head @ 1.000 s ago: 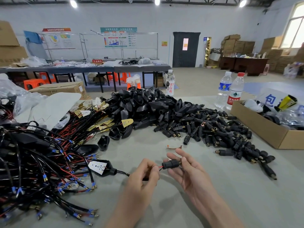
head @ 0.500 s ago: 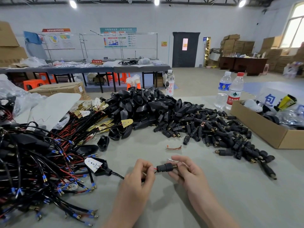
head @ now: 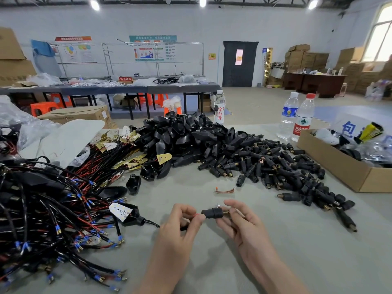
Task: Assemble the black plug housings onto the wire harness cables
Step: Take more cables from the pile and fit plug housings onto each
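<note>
So here's our worktop (head: 318, 255) right now. The biggest task item is the tangle of wire harness cables (head: 42, 219) on the left side: black leads with red cores and blue crimp ends sticking out all over. Behind the middle sits the heap of shell housings (head: 191, 141), glossy black and scoop-shaped. It runs to the right into a spread of barrel plug housings (head: 275, 172), short black cylinders with brass tips.

The one we're working on is a single plug housing (head: 212, 213), held just above the worktop near the front centre. It lies sideways, with a brass threaded end (head: 226, 212) poking out on the right and a bit of red wire (head: 197, 214) at its left mouth.

Our left hand (head: 178, 228) pinches that wire right at the housing's left end, fingers curled in. Our right hand (head: 244, 223) grips the housing's right end, index finger over the top and the other fingers cupped below. The cable (head: 151, 222) runs left from our left hand to a black shell with a white LED board (head: 121, 211), which lies at the edge of the tangle.

On the right there's an open cardboard box (head: 339, 166) and two water bottles (head: 297, 117) behind it. A small copper scrap (head: 224, 190) lies just beyond our hands, apart from them.
</note>
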`<act>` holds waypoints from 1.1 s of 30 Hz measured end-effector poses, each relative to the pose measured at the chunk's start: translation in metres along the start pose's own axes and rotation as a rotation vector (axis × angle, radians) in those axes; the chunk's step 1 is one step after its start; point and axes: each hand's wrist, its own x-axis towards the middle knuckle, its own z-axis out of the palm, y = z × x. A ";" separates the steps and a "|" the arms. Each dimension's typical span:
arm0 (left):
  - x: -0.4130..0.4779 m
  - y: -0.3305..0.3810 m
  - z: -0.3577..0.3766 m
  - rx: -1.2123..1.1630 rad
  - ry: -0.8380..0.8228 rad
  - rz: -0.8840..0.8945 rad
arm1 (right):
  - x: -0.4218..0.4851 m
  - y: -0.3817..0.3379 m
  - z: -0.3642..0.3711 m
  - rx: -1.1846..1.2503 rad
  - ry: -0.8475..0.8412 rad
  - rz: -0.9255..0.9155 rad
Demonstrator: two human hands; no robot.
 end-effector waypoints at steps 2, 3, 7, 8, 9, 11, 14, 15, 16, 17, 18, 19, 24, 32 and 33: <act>0.000 0.000 -0.001 0.011 -0.003 0.019 | -0.001 -0.001 0.000 0.021 -0.004 0.007; -0.001 0.000 -0.002 0.018 -0.009 0.029 | -0.001 -0.001 0.000 0.031 -0.004 0.011; 0.000 0.001 -0.003 0.017 -0.024 0.028 | -0.001 -0.001 0.002 0.083 -0.009 0.039; 0.000 0.002 -0.003 0.020 -0.028 0.028 | -0.001 -0.001 0.002 0.098 -0.009 0.046; 0.000 0.003 -0.003 0.018 -0.028 0.025 | -0.001 0.000 0.003 0.112 -0.007 0.051; 0.000 0.004 -0.004 0.012 -0.020 0.018 | -0.001 0.000 0.003 0.137 -0.003 0.052; 0.000 0.002 -0.004 0.031 -0.024 0.016 | -0.001 -0.001 0.004 0.132 -0.012 0.038; 0.000 0.002 -0.004 0.043 -0.031 0.015 | -0.001 -0.001 0.004 0.120 -0.018 0.036; 0.000 0.001 -0.004 0.054 -0.034 0.013 | -0.001 0.000 0.004 0.109 -0.024 0.036; 0.000 0.001 -0.003 0.062 -0.034 0.013 | -0.001 0.000 0.004 0.100 -0.029 0.038; -0.001 0.001 -0.002 0.066 -0.032 0.012 | -0.001 0.000 0.004 0.098 -0.032 0.042; -0.001 0.001 -0.002 0.067 -0.035 0.011 | -0.001 0.000 0.003 0.102 -0.035 0.045; -0.005 -0.002 0.001 0.233 -0.163 0.080 | -0.003 0.000 0.002 0.074 -0.063 0.071; -0.006 0.005 -0.003 0.331 -0.187 0.057 | -0.004 -0.001 -0.001 -0.166 -0.014 -0.028; -0.007 0.007 -0.004 0.353 -0.193 0.060 | -0.003 -0.002 -0.002 -0.175 0.000 -0.046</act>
